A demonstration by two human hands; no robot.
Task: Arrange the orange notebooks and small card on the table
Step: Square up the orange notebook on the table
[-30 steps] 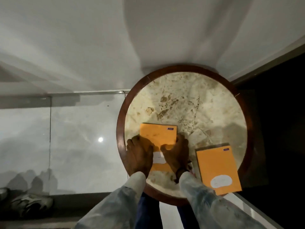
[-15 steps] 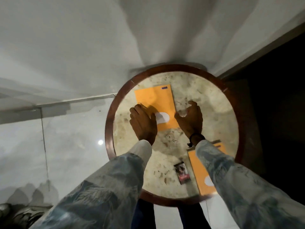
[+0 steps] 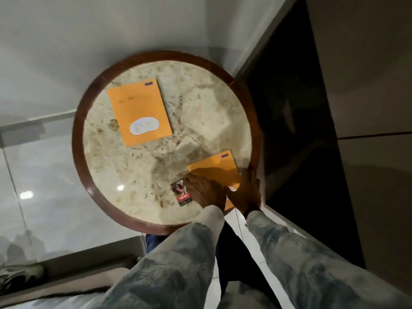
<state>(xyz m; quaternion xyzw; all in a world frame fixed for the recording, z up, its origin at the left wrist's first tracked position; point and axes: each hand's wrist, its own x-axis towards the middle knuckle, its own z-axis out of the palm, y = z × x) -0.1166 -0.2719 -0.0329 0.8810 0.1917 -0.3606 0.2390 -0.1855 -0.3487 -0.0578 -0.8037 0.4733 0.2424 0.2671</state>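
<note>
Both hands, the left hand (image 3: 206, 191) and right hand (image 3: 246, 192), press flat on the near orange notebook (image 3: 214, 169) at the tabletop (image 3: 133, 166) edge, likely to slide it, beside the small card (image 3: 181, 192); the far notebook (image 3: 139, 111) lies apart.

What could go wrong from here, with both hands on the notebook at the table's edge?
1. The near notebook lies against the table's wooden rim, its near end seemingly past it; a push from the left hand or right hand could tip it off.
2. The small card lies right beside the left hand and could be knocked askew.
</note>
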